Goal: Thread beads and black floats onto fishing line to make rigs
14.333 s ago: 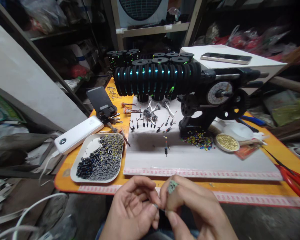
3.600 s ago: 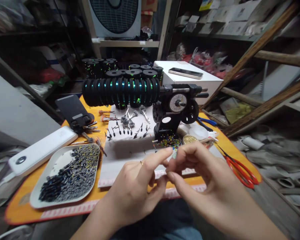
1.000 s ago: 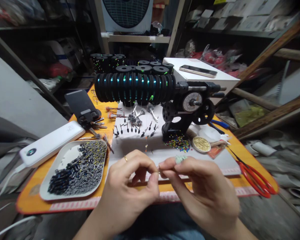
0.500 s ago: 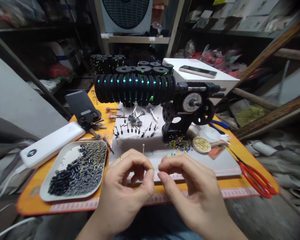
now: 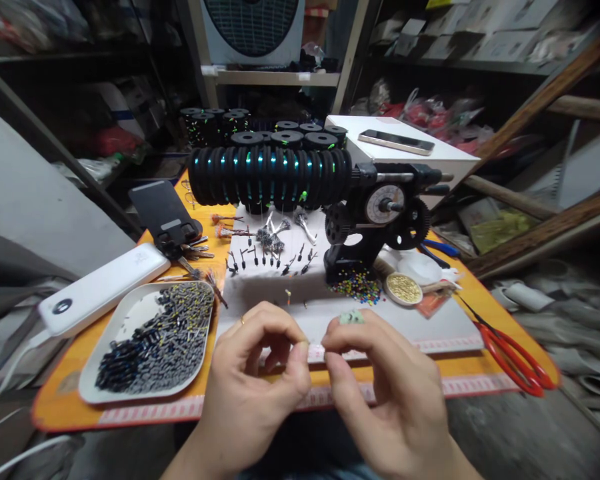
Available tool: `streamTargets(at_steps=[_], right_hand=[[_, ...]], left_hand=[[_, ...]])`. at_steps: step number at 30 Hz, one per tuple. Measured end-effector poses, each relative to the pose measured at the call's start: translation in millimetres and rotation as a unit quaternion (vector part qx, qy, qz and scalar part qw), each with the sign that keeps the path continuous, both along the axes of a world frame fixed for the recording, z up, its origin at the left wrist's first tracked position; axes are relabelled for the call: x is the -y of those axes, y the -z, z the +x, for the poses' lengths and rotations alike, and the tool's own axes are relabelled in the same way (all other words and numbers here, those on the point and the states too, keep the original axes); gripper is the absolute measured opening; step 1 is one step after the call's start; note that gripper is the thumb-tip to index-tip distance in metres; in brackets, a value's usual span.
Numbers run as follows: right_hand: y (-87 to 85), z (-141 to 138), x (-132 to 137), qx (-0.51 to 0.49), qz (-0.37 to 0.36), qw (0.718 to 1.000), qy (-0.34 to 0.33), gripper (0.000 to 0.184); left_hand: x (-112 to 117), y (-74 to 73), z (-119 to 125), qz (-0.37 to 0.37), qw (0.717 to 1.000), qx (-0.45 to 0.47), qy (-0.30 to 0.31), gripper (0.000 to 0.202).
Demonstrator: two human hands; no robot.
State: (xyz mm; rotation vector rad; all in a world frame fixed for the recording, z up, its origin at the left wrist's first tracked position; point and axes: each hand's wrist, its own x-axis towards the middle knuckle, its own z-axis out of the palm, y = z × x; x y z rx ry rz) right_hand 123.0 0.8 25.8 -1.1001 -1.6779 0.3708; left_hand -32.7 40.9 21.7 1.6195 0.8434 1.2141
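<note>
Left hand [image 5: 253,390], right hand [image 5: 397,373] apart; 1 tray [image 5: 131,308], 1 board [image 5: 425,328].

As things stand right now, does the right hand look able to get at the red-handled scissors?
Probably yes: the red-handled scissors lie on the table, on the same side as the right hand, and nothing visible covers them. Whether that hand grips something tiny is hard to tell.

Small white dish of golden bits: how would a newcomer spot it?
Over the orange tabletop, find the black machine with gears and a dial. Right of its base in the picture sits a small, round white dish. Its golden contents set it apart from the loose multicoloured beads on its left.
</note>
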Motion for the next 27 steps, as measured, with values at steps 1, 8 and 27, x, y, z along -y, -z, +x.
streamTargets(at_steps=[1,8,27], right_hand=[[0.2,0.8,0.4,-0.03,-0.03,0.999,-0.005,0.019],[1.4,0.8,-0.1,-0.089,-0.075,0.993,-0.025,0.023],[3.8,27.9,-7.5,0.176,0.178,0.968,-0.014,0.021]], left_hand=[[0.0,-0.6,-0.1,-0.004,1.0,0.003,0.001,0.018],[-1.2,-3.7,-0.5,-0.031,0.999,0.006,0.024,0.02],[-6.6,-19.7,-10.5,-0.04,0.991,-0.096,0.089,0.018]])
